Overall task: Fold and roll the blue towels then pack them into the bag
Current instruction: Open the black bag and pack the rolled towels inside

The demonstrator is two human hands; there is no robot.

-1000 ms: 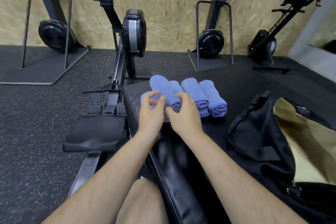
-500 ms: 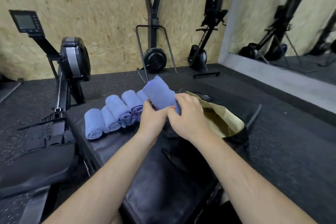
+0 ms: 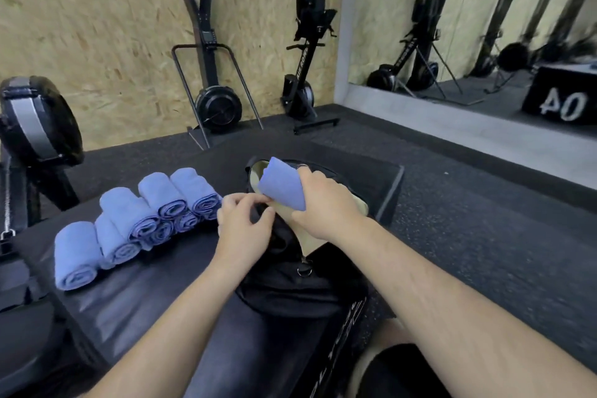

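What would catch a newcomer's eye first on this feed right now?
The right hand gripping a rolled blue towel over the open black bag, at centre, with the left hand curled at the bag's near rim. Next, the stack of rolled towels lying to the left on the black padded box. The wall mirror at upper right also stands out.

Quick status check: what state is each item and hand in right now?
Held towel: rolled, above the bag's opening.
Stacked towels: rolled, on the bench, unpacked.
Bag: open, lining showing.
Right hand: grips the held towel.
Left hand: pinches the bag's rim.
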